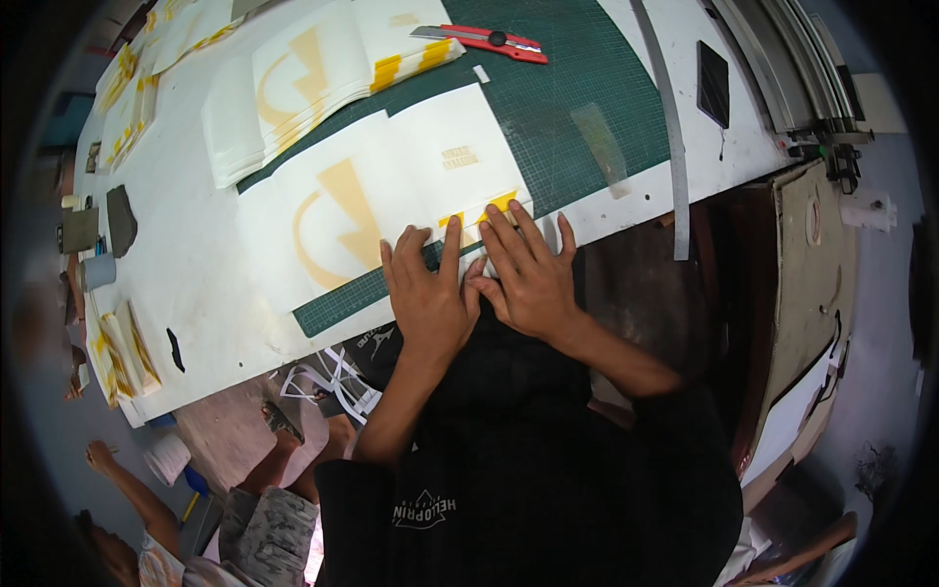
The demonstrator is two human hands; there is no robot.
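Note:
A white sheet (411, 157) with a pale orange emblem lies over a green cutting mat (342, 303) on the white table. My left hand (430, 298) rests at its near edge, index fingertip on a short yellow strip. Beside it my right hand (533, 274) lies with fingers stretched, fingertips by another yellow strip (502, 203) at the sheet's near right corner. The thumbs almost meet below the edge. Neither hand grips anything that I can see. Beyond the sheet lies a stack of similar printed sheets (323, 73), with a red utility knife (494, 41), blade showing, at its right end.
A translucent strip (599, 147) lies on the mat's right part. Further right are a long metal ruler (675, 157) overhanging the table's edge and a dark phone-like slab (713, 86). Yellow-edged bundles (122, 357) sit at the left. Another person's arm (137, 494) shows at lower left.

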